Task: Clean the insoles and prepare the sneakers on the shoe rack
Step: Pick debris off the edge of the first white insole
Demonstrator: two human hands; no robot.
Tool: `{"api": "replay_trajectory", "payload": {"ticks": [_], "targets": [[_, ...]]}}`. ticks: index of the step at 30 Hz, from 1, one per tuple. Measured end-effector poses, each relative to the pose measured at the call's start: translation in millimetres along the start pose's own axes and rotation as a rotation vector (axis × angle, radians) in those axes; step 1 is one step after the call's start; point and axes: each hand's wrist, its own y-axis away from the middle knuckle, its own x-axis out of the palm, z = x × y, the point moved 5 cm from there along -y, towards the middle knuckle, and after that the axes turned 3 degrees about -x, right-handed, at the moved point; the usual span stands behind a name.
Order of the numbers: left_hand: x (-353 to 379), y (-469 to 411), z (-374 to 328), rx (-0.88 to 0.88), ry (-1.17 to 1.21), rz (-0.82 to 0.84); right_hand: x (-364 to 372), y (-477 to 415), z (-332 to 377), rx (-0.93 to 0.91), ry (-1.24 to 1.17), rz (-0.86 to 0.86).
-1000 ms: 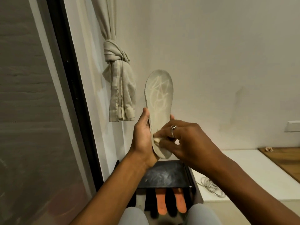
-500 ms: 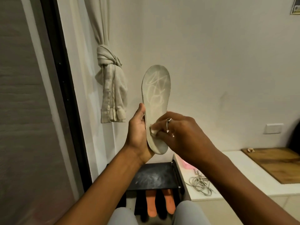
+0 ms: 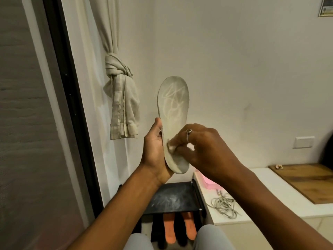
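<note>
The insole (image 3: 173, 109) is pale grey-beige with lighter looping streaks, and the wad (image 3: 170, 146) on it is white. Near, the rack (image 3: 173, 197) top is black with whitish smears, above two orange insoles (image 3: 169, 229). Left hangs a cream curtain (image 3: 124, 105) with faint stripes; right lies a brown wood-grain board (image 3: 310, 181).

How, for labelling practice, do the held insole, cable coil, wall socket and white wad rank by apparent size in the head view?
1. held insole, nearest the camera
2. cable coil
3. wall socket
4. white wad, partly hidden by the right hand
</note>
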Motion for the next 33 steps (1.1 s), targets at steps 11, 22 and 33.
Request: {"api": "replay_trajectory", "payload": {"ticks": [11, 22, 33], "targets": [[-3, 0, -10, 0.027, -0.081, -0.030, 0, 0, 12, 0.078, -0.257, 0.238], [1, 6, -11, 0.064, -0.099, -0.013, 7, 0, 14, 0.063, 0.124, 0.003], [3, 5, -7, 0.060, -0.099, -0.004, 8, 1, 4, 0.120, 0.168, -0.049]]}}
